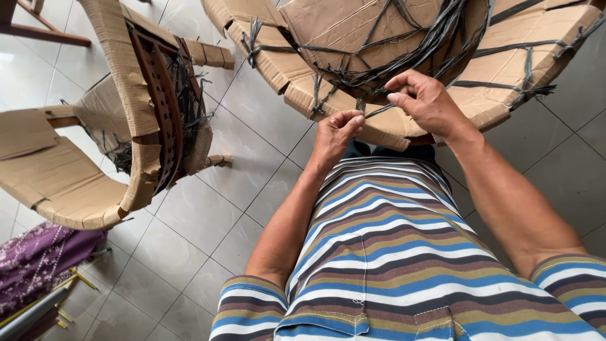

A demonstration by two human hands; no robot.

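A round piece wrapped in brown cardboard [505, 44] fills the top of the head view, bound with black plastic straps [404, 63]. My left hand [336, 136] pinches a black strap end [377, 112] at the near edge of the cardboard. My right hand [424, 101] pinches the same strap a little higher, fingers closed on it. The strap runs taut between both hands. My striped shirt [391, 252] fills the bottom of the view.
A cardboard-wrapped wooden chair [151, 113] with loose black straps lies tipped on the pale tiled floor [208, 240] at left. Purple patterned cloth [31, 259] and a metal tube [31, 312] lie at the bottom left. Wooden legs [38, 31] show at top left.
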